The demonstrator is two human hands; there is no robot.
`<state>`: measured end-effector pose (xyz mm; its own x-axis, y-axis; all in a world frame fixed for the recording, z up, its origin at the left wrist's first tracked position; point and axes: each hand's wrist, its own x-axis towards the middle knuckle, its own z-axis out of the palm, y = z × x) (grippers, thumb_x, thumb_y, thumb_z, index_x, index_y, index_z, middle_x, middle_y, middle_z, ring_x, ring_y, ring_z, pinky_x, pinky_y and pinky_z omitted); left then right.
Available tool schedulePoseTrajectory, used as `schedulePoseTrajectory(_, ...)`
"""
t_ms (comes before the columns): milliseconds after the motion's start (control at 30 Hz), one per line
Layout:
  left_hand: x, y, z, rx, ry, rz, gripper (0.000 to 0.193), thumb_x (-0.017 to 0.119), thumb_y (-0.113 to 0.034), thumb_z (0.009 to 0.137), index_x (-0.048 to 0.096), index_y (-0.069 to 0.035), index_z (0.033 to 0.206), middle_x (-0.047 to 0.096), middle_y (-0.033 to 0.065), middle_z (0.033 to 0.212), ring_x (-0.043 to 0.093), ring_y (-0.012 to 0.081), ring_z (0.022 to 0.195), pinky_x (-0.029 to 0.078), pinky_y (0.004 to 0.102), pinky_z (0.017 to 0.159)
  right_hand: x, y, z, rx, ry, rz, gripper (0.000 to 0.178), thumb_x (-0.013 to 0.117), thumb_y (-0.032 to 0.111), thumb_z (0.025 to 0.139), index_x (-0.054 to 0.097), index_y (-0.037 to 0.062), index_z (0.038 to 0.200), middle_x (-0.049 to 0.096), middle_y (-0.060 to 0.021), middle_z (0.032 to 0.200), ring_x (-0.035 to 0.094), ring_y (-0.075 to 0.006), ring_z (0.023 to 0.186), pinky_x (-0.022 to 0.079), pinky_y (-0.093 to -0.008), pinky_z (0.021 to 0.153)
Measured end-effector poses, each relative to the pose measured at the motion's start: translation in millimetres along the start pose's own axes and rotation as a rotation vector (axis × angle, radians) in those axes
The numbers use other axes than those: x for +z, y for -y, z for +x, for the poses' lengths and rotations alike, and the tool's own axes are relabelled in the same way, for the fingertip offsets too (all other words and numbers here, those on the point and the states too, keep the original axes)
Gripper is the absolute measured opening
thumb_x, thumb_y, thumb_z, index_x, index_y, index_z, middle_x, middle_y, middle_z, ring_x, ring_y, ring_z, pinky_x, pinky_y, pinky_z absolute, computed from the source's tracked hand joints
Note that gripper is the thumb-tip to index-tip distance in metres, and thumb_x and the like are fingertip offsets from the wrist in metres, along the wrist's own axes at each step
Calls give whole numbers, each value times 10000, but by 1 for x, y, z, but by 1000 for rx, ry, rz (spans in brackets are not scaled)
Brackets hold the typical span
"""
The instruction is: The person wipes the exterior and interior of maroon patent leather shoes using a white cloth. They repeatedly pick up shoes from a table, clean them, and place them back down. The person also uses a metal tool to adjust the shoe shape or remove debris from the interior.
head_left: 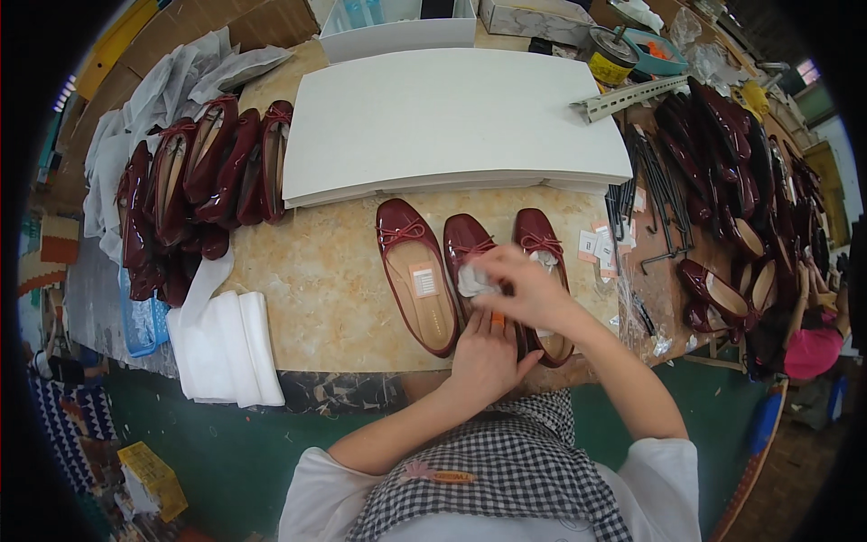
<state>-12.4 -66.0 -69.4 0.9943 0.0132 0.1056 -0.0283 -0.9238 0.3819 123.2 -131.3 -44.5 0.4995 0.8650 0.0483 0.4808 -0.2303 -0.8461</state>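
Observation:
Three burgundy patent ballet flats with bows lie on the table, toes pointing away from me: a left shoe (pixel 392 248), a middle shoe (pixel 461 231) and a right shoe (pixel 537 226). My left hand (pixel 483 363) rests over the heel of the middle shoe, fingers stretched forward and thumb apart. At its fingertips shows a small orange piece (pixel 498 319) whose kind I cannot make out. Bent over the same shoe's opening, my right hand (pixel 533 289) has its fingers closed on crumpled white paper (pixel 474 279). More crumpled paper sits in the right shoe. A white label lies on the left shoe's insole.
A stack of white sheets (pixel 452 122) lies beyond the shoes. Burgundy shoes (pixel 212 158) pile up at left above folded white cloth (pixel 226 348). At right are black hooked rods (pixel 664 194), labels (pixel 591 244), a metal strip (pixel 632 98) and more shoes (pixel 718 289).

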Motion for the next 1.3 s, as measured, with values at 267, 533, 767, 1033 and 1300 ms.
schedulePoseTrajectory(267,-12,8,12,61,35,4,643,625,-512,807,657,110,965,630,313,1041,608,406,1047,453,440,949,17,-21,28,146,-178,-393,602,714,111,777,487,-22,1319,507,-214,1091,600,-364,910,520,-392,775)
schedulePoseTrajectory(533,-94,146,207,-156,-326,399,668,515,-587,875,467,-195,1414,382,237,1457,266,383,1395,89,669,1098,-31,11,-40,163,-447,40,381,617,17,864,600,14,1244,607,-119,1092,598,-178,1007,494,-274,842)
schedulePoseTrajectory(767,-66,137,199,-49,-446,-44,350,667,-267,807,635,-59,1086,575,172,972,549,346,959,460,481,820,-26,16,-74,245,-611,413,535,599,59,892,441,59,1403,598,-121,1172,591,-195,1065,503,-313,873)
schedulePoseTrajectory(1033,-107,10,32,406,-384,-587,181,745,-198,693,681,-120,843,607,169,1168,538,339,1128,416,475,955,-10,27,-59,622,-336,1269,505,606,176,917,433,-4,1356,563,-159,1272,596,-219,1108,525,-349,900)
schedulePoseTrajectory(1300,-85,62,10,-300,-600,-723,441,575,-85,890,454,-47,1313,559,146,1161,604,201,903,466,283,829,14,82,-23,-147,-116,103,773,674,7,763,329,34,1454,347,-175,1496,359,-310,1379,336,-426,1114)
